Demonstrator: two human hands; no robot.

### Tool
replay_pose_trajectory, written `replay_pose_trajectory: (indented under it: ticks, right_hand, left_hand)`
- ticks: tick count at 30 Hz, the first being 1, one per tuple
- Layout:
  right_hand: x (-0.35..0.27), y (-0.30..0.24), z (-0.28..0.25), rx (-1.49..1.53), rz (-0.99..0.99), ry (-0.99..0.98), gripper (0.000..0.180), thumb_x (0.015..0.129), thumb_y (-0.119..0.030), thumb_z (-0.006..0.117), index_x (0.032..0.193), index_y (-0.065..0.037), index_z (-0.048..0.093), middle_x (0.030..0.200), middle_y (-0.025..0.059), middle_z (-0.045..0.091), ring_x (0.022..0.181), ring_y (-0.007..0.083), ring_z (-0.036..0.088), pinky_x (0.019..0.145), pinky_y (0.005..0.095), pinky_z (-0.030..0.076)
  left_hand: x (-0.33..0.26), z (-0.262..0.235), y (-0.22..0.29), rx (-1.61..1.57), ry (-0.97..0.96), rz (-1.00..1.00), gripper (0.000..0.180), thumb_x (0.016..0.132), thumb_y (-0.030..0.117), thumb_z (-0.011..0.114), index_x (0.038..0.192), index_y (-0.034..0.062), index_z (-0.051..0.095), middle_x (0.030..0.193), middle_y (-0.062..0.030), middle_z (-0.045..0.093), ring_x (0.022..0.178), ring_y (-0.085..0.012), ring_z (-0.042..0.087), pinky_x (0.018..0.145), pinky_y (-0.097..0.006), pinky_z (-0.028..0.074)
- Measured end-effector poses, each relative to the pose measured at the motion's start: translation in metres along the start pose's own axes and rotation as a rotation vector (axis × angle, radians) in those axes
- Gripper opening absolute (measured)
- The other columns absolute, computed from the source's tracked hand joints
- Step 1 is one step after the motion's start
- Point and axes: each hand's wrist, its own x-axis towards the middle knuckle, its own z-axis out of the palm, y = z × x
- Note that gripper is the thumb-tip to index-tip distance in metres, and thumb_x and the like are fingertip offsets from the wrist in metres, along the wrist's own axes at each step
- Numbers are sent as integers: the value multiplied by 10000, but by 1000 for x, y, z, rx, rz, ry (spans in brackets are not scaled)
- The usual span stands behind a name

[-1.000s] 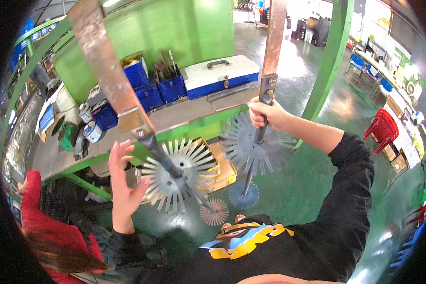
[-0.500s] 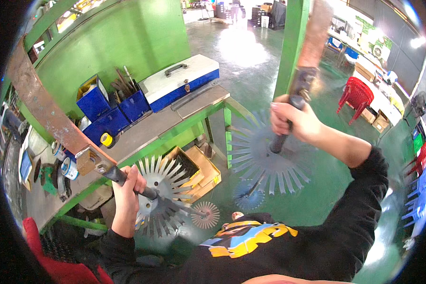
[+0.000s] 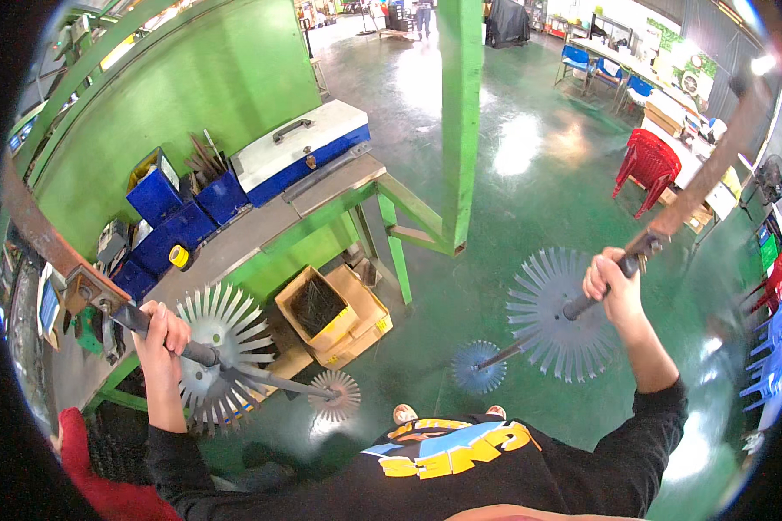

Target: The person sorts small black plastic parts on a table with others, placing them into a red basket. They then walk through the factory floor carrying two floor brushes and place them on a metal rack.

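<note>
My left hand [image 3: 161, 347] is closed round the dark cylindrical handle of a long sword-like metal piece, its flat rusty blade [image 3: 39, 221] rising to the upper left. At the handle's lower end sits a large grey slotted disc [image 3: 208, 326], with a rod running to a small reddish slotted disc [image 3: 334, 395]. A matching piece is gripped in my right hand [image 3: 615, 286]; its brownish blade [image 3: 708, 182] slants to the upper right. Its large bluish-grey slotted disc [image 3: 547, 304] hangs left of that hand, with a small blue disc [image 3: 478, 366] at the rod's end.
A workbench [image 3: 274, 217] at left carries a blue-and-white toolbox [image 3: 300, 152], blue bins [image 3: 174, 234] and a yellow roll [image 3: 179, 256]. Cardboard boxes [image 3: 356, 326] stand on the floor beside it. A green post [image 3: 459, 130] rises ahead; red chairs [image 3: 647, 169] stand at right.
My right hand has come down and outward, and its blade has swung from nearly upright to slanting right. My left hand has moved left with its piece. The view has shifted, showing more floor.
</note>
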Motion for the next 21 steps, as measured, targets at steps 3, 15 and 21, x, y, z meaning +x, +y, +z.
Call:
replay_pose_trajectory:
  ticks: [3, 15, 21]
  right_hand:
    - [-23, 17, -61, 3, -33, 56, 239, 749, -77, 418, 537, -79, 308, 416, 9, 300, 343, 102, 297, 366, 243, 282]
    - [-91, 29, -247, -250, 97, 531, 207, 710, -33, 452, 546, -71, 331, 435, -5, 336, 375, 76, 352, 351, 208, 291]
    - [-87, 100, -336, -583, 130, 655, 157, 657, -54, 541, 628, -55, 387, 484, -13, 373, 401, 82, 366, 385, 232, 311]
  left_hand:
    - [-18, 29, -20, 55, -147, 10, 200, 765, 129, 462, 617, 79, 338, 403, 19, 280, 324, -90, 293, 371, -217, 278]
    - [-108, 211, -158, 608, -324, -372, 215, 677, 76, 547, 517, 79, 404, 514, 38, 382, 483, -62, 362, 442, -214, 304]
    - [-90, 337, -216, 458, -451, -300, 156, 664, 130, 596, 656, 42, 468, 568, 33, 437, 520, -68, 410, 463, -220, 348]
